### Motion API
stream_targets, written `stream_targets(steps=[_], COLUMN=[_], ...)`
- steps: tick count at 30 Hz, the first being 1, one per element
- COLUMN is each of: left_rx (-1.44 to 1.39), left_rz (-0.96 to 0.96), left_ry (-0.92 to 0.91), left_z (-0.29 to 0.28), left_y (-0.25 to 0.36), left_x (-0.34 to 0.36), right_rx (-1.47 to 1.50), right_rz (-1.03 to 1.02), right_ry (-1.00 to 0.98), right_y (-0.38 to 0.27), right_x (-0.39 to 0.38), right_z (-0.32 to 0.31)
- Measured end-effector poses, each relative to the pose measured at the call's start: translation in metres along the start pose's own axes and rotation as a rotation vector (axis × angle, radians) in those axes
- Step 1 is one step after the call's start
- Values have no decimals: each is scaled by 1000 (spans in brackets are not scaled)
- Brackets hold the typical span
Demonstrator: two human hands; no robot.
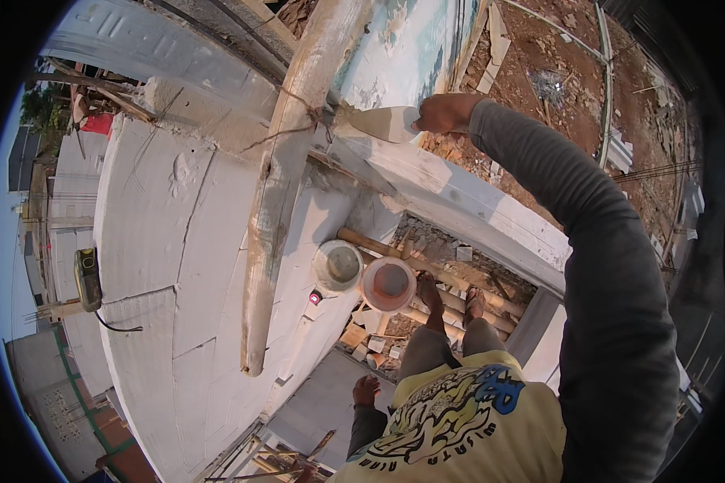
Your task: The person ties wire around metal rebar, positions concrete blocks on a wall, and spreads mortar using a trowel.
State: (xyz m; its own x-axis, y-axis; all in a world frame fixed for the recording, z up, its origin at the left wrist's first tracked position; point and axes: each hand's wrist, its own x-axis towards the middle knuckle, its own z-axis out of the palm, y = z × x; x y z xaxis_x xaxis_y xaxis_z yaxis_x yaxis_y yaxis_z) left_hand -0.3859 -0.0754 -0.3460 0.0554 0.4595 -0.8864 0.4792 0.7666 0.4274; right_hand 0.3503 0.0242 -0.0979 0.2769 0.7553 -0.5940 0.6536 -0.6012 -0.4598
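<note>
A view straight down from a person's head, high up on a scaffold beside a white plastered wall [169,241]. The right hand [445,113] reaches far forward at the end of a grey sleeve, its fingers wrapped tight around the handle of a wide putty knife [383,123]. The pale blade points left and lies against the wall's surface near the wall's top edge, just beside a thick, plaster-smeared wooden pole [286,177] that runs down the wall. Thin wire is tied around the pole close to the blade.

The left hand [366,390] hangs low beside the body, curled into a loose fist; it holds nothing that can be seen, and it is well apart from the knife.

Below, two bare feet [451,302] stand on round wooden poles [427,278] laid as a platform. Just to the left of the feet, at the platform's edge against the wall, sit two buckets touching each other: a white bucket [337,266] with greyish contents, and a bucket with an orange rim [388,283]. The person wears a yellow printed shirt [459,419].

A yellowish box-like object [88,278] with a dark cable is fixed at the wall's left edge. Reddish soil with rubble [556,80] lies far below at the upper right.
</note>
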Motion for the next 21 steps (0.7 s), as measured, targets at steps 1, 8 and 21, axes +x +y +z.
stream_targets(steps=[1,8,21], left_rx=[-18,29,96], left_rz=[-2,-99,-39], left_ry=[-4,-84,-57], left_z=[-2,3,6], left_y=[-5,-14,10], left_x=[0,13,19], right_rx=[19,163,300], right_rz=[20,80,130], right_ry=[-31,-58,-109], right_y=[-2,-33,-18], right_x=[-5,-3,17], right_z=[0,12,24])
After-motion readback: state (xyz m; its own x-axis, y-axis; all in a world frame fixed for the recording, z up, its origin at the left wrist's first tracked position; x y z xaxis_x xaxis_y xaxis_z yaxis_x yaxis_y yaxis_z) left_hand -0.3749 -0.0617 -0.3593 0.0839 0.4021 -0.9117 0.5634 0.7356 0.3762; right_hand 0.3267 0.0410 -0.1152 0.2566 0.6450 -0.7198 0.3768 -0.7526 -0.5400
